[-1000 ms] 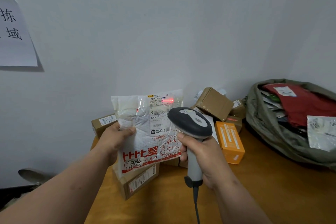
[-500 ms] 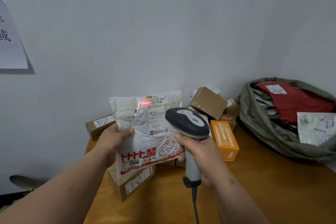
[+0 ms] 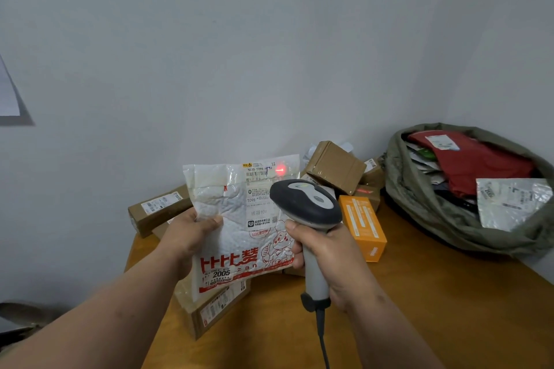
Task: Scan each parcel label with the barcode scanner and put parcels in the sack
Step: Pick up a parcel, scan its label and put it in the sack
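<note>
My left hand [image 3: 190, 231] pinches the left edge of a white bubble-mailer parcel [image 3: 236, 219] with red print, held upright above the table. Its shipping label [image 3: 259, 189] faces me, and a red scan light glows on the label's top right corner. My right hand [image 3: 323, 252] grips the handle of a grey barcode scanner [image 3: 305, 204], whose dark head points at the label from just in front of the parcel. An olive sack [image 3: 449, 219] lies open at the right, with a red parcel and a silver mailer inside.
On the wooden table [image 3: 419, 308] lie several brown cardboard boxes: one [image 3: 159, 208] at the left, one [image 3: 215, 308] under the held parcel, one [image 3: 335, 166] tilted at the back. An orange box [image 3: 364, 226] lies beside the scanner. The scanner's cable hangs down toward me.
The red scan light has shifted from the label's left side to its top right corner. My view has turned slightly. Both hands keep their hold.
</note>
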The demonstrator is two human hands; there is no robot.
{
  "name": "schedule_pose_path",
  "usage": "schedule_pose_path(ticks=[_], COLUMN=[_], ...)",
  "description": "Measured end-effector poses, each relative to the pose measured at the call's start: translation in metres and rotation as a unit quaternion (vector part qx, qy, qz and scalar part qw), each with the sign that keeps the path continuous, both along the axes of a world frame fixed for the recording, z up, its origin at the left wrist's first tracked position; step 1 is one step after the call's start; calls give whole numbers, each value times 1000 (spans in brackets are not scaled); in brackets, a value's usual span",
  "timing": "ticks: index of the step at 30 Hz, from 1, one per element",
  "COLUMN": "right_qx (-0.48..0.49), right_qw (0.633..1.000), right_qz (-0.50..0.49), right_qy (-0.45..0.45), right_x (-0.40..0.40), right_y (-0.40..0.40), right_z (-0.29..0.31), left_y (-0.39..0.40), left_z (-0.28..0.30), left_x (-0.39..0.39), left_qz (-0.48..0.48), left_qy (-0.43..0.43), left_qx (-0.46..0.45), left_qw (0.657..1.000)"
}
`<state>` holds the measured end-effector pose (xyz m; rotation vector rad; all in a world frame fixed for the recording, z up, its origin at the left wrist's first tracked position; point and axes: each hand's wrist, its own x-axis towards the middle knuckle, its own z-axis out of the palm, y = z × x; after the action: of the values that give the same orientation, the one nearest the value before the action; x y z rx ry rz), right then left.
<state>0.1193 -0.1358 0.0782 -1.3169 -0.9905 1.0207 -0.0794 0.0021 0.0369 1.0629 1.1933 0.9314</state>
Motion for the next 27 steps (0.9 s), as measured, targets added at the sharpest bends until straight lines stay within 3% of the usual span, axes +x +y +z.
schedule_pose_path(ticks=[15, 21, 27], right_qx=[-35, -37, -61], right_qw=[998, 996, 991], right_qz=[-44, -75, -112], right_qy=[25, 29, 29], right_x=[38, 96, 212], right_y=[2, -9, -31], right_z=[-9, -12, -16], left_y=[32, 25, 5], left_z=[-19, -13, -16], left_x=[50, 122, 245], left_qz=[-54, -77, -90], left_qy=[28, 35, 36], left_qx=[-22, -9, 7], left_qw=[998, 996, 995])
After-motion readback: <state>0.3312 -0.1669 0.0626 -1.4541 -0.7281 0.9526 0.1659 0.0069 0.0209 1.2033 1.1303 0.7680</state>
